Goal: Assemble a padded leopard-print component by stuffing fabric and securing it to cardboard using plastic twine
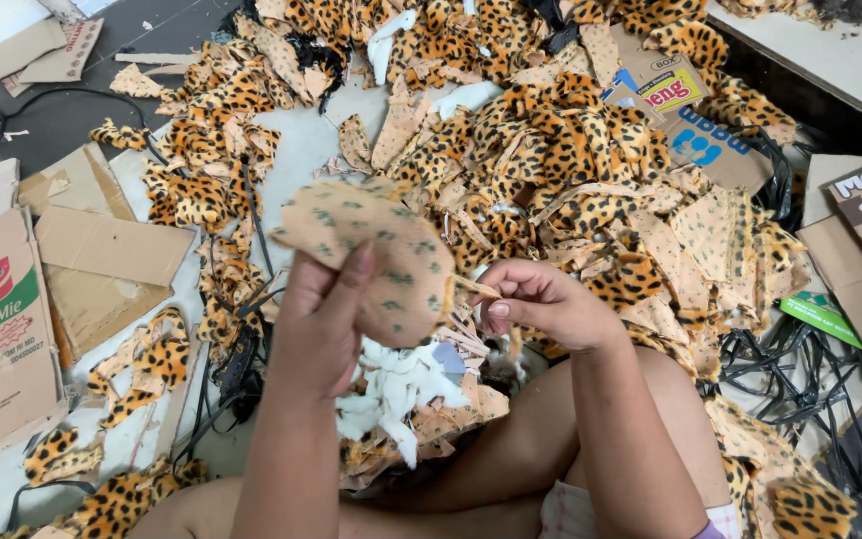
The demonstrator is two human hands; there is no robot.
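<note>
Your left hand [323, 319] grips the inside-out fabric piece [376, 255]; your right hand [541, 299] pinches a stick [473, 288]. Push gently, supporting the seam.

left hand [326, 314] raised, fingers clenched | right hand [541, 299] pinching, fingers curled

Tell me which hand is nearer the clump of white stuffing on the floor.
Left. The left hand, gripping the inside-out spotted fabric piece, sits just above and left of the white stuffing; the right hand is farther off, up to its right.
</note>
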